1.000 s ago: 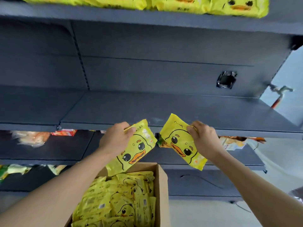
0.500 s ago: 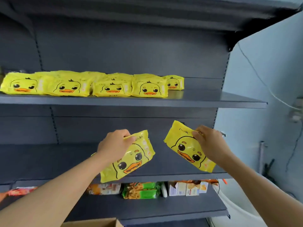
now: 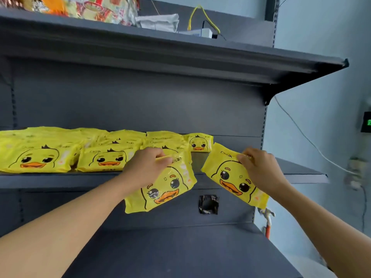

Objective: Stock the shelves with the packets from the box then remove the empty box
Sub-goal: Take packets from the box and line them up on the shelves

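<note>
— What are the packets like?
— Soft, glossy yellow plastic pouches, flat and rectangular, each printed with a cartoon duck face with an orange bill. The one in the right hand (image 3: 261, 169) reads "Ckdk"; the smaller print is too blurred to read.
— And the hands?
— The left hand (image 3: 144, 167) pinches the top edge of the left packet (image 3: 162, 189), which hangs tilted. The right hand's fingers (image 3: 244, 159) grip the right packet (image 3: 230, 177) at its top. Both are raised before the dark metal shelf (image 3: 297, 173), with the stocked packets (image 3: 104, 159) behind and left of the fingers.
</note>
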Demonstrator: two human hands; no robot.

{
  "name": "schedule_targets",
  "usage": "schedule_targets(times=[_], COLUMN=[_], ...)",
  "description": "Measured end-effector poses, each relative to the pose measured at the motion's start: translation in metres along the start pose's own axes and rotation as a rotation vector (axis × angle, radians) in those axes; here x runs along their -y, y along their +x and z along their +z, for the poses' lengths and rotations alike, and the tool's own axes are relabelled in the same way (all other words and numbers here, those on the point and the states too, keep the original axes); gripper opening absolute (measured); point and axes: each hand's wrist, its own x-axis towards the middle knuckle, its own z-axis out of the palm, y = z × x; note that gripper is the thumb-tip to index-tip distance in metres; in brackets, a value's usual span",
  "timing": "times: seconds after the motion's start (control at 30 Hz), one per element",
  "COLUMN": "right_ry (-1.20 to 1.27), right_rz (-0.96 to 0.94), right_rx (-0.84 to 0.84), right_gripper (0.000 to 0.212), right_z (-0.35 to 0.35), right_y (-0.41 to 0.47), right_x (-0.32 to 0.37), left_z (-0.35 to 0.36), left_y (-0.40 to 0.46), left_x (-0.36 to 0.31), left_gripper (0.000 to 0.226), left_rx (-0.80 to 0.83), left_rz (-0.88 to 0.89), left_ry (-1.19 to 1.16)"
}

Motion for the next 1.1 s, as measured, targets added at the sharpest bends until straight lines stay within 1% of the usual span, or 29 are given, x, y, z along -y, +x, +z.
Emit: schedule_targets(times=[0.17, 0.27, 0.43, 0.53, 0.67, 0.87, 1.0, 1.1], right_ry=[-0.026, -0.041, -0.069, -0.073, -0.037, 0.002, 0.007, -0.030], right_rz=[-0.027, -0.030, -0.055, -0.088, -0.110, -0.170, -0.230, -0.328], right_rx=[-0.037, -0.038, -0.002, 0.040, 0.092, 0.225, 0.371, 0.414], right_gripper=[0.027, 0.022, 0.022, 0.023, 0.025, 0.028, 0.021, 0.020], right_z=[0.007, 0.015, 0.040, 0.060, 0.091, 0.146, 0.181, 0.208], right_y=[0.050, 0.077, 0.129, 0.163, 0.207, 0.272, 0.299, 0.311], right_x=[-0.002, -0.006, -0.023, -0.037, -0.055, -0.077, -0.087, -0.092], left_z=[-0.014, -0.020, -0.025, -0.024, -0.014, 0.011, 0.019, 0.023], left_y=[0.058, 0.087, 0.130, 0.155, 0.184, 0.223, 0.239, 0.248], left_x=[0.000, 0.000, 0.004, 0.005, 0.001, 0.000, 0.004, 0.008], left_gripper=[0.036, 0.031, 0.029, 0.030, 0.031, 0.032, 0.030, 0.029], left_rx=[-0.048, -0.060, -0.089, -0.116, -0.105, -0.094, -0.113, -0.121], left_rz=[0.069, 0.091, 0.103, 0.082, 0.071, 0.035, 0.016, -0.006], left_ry=[-0.004, 0.014, 0.040, 0.047, 0.113, 0.178, 0.198, 0.230])
